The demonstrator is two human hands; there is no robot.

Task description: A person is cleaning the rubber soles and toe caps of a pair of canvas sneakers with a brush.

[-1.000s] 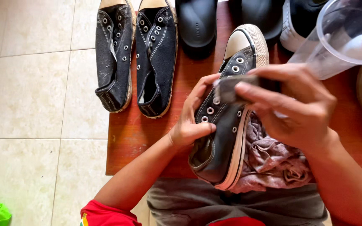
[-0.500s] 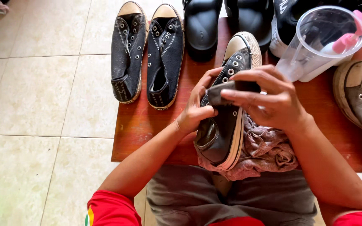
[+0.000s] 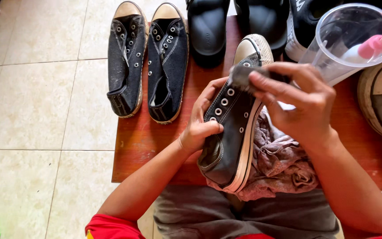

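Right hand (image 3: 301,106) has slid its cloth (image 3: 244,76) toward the sneaker (image 3: 231,128) toe.

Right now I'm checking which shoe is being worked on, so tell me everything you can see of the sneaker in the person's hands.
The sneaker is dark canvas, unlaced, with metal eyelets, a white rubber toe cap and a pale sole edge. It lies tilted on its side over a crumpled pinkish cloth on the red-brown wooden table, toe pointing away from the person. The left hand grips its eyelet side; the right hand presses a small dark pad near the toe.
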